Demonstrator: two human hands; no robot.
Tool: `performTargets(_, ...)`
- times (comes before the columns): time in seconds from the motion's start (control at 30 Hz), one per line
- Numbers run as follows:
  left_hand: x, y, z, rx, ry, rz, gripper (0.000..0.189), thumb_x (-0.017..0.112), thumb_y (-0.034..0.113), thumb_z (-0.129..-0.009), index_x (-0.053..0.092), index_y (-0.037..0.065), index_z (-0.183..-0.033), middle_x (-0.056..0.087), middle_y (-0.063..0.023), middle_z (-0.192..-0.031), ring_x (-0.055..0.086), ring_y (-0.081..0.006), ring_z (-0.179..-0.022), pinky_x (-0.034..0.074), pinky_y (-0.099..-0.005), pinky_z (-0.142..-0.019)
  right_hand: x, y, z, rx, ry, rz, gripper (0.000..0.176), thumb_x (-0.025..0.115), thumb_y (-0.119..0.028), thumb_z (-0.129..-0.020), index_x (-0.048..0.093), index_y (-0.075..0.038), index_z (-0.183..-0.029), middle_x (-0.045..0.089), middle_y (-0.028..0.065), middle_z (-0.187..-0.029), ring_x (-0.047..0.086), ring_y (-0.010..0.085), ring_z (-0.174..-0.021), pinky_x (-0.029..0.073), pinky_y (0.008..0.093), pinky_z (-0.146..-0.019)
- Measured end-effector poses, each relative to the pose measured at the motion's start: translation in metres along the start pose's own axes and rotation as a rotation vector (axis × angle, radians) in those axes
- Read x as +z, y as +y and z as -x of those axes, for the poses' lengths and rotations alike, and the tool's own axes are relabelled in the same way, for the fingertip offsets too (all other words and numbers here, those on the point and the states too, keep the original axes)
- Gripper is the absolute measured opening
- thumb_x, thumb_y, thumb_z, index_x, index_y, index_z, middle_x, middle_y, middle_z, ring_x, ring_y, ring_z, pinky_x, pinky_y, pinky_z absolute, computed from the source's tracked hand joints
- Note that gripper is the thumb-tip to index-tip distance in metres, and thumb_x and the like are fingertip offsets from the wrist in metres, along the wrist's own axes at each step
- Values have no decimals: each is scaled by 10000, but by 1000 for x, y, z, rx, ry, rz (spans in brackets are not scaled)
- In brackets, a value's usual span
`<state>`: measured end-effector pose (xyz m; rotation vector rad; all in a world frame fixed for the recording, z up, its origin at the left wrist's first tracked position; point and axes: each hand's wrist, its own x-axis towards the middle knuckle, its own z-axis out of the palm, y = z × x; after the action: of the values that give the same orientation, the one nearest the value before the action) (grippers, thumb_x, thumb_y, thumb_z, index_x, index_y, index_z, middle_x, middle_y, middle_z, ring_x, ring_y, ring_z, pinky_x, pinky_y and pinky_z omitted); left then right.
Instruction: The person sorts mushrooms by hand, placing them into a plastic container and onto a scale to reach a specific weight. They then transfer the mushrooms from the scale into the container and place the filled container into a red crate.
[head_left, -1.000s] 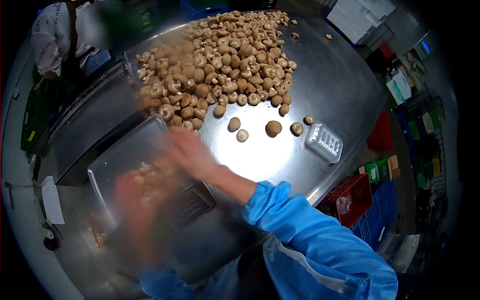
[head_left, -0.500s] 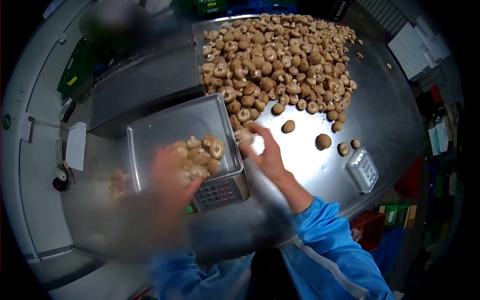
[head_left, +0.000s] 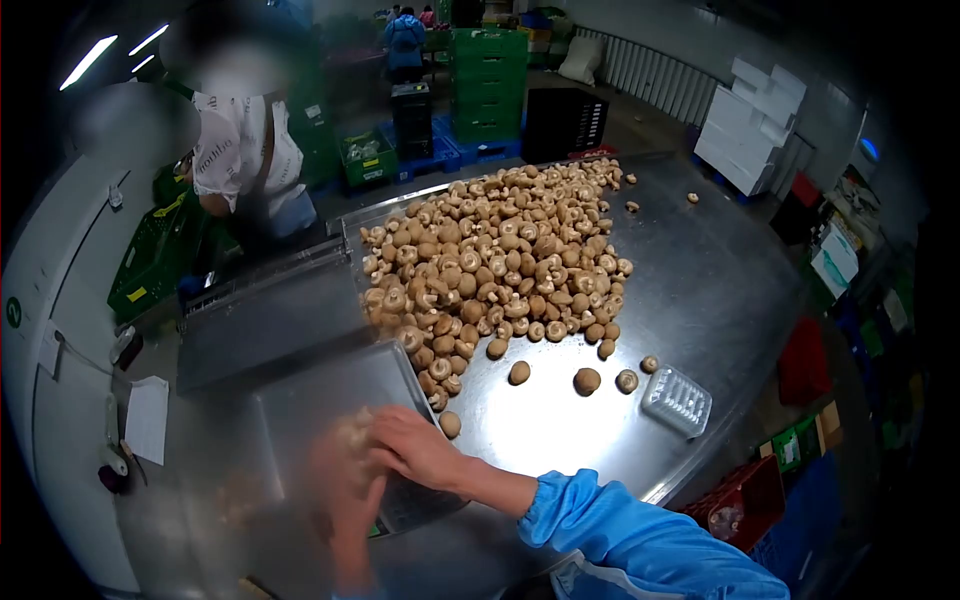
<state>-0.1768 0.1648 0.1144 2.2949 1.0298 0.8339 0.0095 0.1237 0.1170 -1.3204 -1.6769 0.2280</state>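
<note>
My left hand (head_left: 345, 495) is smeared by motion over the steel scale tray (head_left: 285, 400). Against it, my right hand (head_left: 418, 445) curls its fingers over pale mushrooms (head_left: 355, 428), which are partly hidden and blurred. Both hands cover the near part of the tray and most of the scale's keypad. Just to the right of the tray lies a single brown mushroom (head_left: 450, 425). Beyond it, a large heap of mushrooms (head_left: 500, 260) spreads over the steel table (head_left: 700, 270).
A clear plastic punnet (head_left: 677, 402) lies on the right side of the table, near loose mushrooms (head_left: 587, 381). A person in a white patterned top (head_left: 245, 150) stands at the far left. Green crates (head_left: 488, 85) are stacked behind the table.
My right hand has moved from beside the heap onto the tray, joining the left hand at the mushrooms there. The view has tilted up, bringing the room behind the table into sight.
</note>
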Motion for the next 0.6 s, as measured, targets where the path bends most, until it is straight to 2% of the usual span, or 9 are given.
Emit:
performTargets(0.1,9,-7,32,77,135,40,703,704,188,-789,433,13,-1413,414,-224,-1467,358,-383,-1397,298,-465,-1133,-19,-4,26,125,-39,38,115,603,-168,-930,639,-64,-963,616,136,-944,577,334,-952,467,439,-822)
performTargets(0.17,17,-13,52,94,172,103,646,690,152,-791,469,4,-1380,442,-223,-1443,391,-381,-1375,304,-461,-1131,-31,-10,45,229,-92,85,167,592,-213,-949,628,-56,-908,624,139,-869,598,338,-867,474,443,-744)
performTargets(0.2,18,-5,64,37,155,154,574,675,110,-784,515,-12,-1322,467,-226,-1417,415,-377,-1357,307,-456,-1130,-36,-12,54,282,-117,107,204,587,-236,-959,622,-52,-880,627,140,-832,609,340,-824,477,445,-705)
performTargets(0.3,27,9,96,-114,52,189,552,685,111,-772,536,-25,-1285,459,-233,-1412,417,-379,-1348,318,-462,-1120,-43,-18,83,307,-185,75,267,561,-284,-971,608,-54,-843,631,163,-789,623,384,-762,485,474,-665)
performTargets(0.4,52,11,125,-146,22,289,497,696,108,-772,566,-9,-1237,544,-238,-1305,511,-403,-1238,364,-504,-1080,-68,-35,95,350,-349,34,312,535,-314,-984,611,-51,-835,642,173,-784,630,394,-736,484,492,-651)
performTargets(0.5,42,76,130,-166,-124,131,388,655,148,-888,604,2,-1244,619,-230,-1239,579,-362,-1183,428,-451,-1043,-91,-39,111,279,-236,42,257,503,-294,-1014,586,-94,-876,638,116,-720,616,368,-647,487,448,-602)
performTargets(0.53,49,81,140,-138,-161,209,392,654,152,-887,600,-11,-1239,616,-237,-1233,573,-385,-1176,436,-459,-1026,-106,-44,112,332,-255,46,193,500,-256,-1008,581,-94,-940,650,113,-748,634,349,-673,500,434,-621)
performTargets(0.6,65,82,163,-79,-213,143,387,645,153,-890,597,-11,-1238,611,-241,-1236,566,-397,-1177,435,-461,-1025,-149,-58,109,440,-295,51,137,494,-180,-996,571,-95,-1070,673,106,-804,670,310,-724,526,406,-658)
